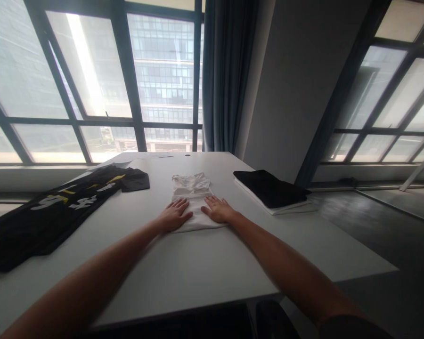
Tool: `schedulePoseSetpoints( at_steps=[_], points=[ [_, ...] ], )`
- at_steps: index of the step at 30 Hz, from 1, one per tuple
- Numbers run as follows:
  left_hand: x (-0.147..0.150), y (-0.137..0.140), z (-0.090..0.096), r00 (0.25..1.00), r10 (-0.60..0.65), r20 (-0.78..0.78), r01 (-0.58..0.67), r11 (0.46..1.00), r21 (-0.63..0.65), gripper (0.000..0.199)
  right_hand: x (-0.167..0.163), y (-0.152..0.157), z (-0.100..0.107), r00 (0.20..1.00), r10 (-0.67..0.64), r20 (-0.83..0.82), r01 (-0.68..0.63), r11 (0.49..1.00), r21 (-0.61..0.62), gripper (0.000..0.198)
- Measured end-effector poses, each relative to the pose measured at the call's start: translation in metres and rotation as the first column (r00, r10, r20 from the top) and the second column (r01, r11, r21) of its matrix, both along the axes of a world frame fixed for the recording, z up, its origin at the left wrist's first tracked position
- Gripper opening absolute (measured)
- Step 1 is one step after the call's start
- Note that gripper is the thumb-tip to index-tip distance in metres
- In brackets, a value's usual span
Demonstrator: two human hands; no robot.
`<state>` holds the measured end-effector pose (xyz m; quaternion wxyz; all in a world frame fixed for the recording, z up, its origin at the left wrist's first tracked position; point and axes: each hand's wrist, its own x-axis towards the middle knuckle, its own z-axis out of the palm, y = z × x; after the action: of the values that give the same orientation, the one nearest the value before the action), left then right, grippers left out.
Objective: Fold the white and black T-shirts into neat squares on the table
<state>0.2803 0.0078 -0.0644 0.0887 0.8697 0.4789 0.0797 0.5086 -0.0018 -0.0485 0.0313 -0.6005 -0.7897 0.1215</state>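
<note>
A white T-shirt (192, 186), partly folded into a narrow shape, lies on the white table (194, 268) in front of me. Its collar end points away, and a folded-over layer covers the near part. On the left side of that layer my left hand (175, 214) rests flat, fingers stretched out. My right hand (217, 209) presses flat on the right side, its fingers spread. Between the two hands a strip of white cloth shows. Neither hand grasps anything.
A black T-shirt (81, 200) with white and yellow print lies spread at the left, partly over the table edge. Folded black and white garments (272, 188) are stacked at the right. Beyond the table are windows, a blue-grey curtain (228, 75) and a pillar (297, 84).
</note>
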Motion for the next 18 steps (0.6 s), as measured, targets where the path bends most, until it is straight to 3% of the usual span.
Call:
schedulePoseSetpoints(
  at_steps=[3,6,9,12,18],
  points=[
    [-0.024,0.004,0.003,0.995,0.085,-0.043,-0.086,0.996,-0.019,0.073,0.016,0.007,0.001,0.999,-0.052,-0.011,0.052,0.999,0.013,0.064],
    [-0.044,0.003,0.011,0.989,0.105,-0.1,-0.107,0.994,-0.018,0.065,0.037,0.015,0.002,0.996,0.01,-0.085,-0.005,0.999,0.051,0.054],
    [-0.057,-0.003,0.019,0.991,-0.008,-0.13,0.002,0.999,-0.042,0.059,0.058,0.019,0.005,0.979,0.112,-0.171,-0.101,0.992,0.072,0.052],
    [-0.059,-0.012,0.021,0.988,-0.14,-0.06,0.136,0.988,-0.068,0.058,0.07,0.017,0.01,0.96,0.194,-0.2,-0.185,0.981,0.061,0.058],
    [-0.045,-0.025,0.013,0.959,-0.241,0.15,0.238,0.971,0.035,0.051,0.057,0.005,0.014,0.922,0.264,-0.281,-0.258,0.964,0.059,0.049]
  ],
)
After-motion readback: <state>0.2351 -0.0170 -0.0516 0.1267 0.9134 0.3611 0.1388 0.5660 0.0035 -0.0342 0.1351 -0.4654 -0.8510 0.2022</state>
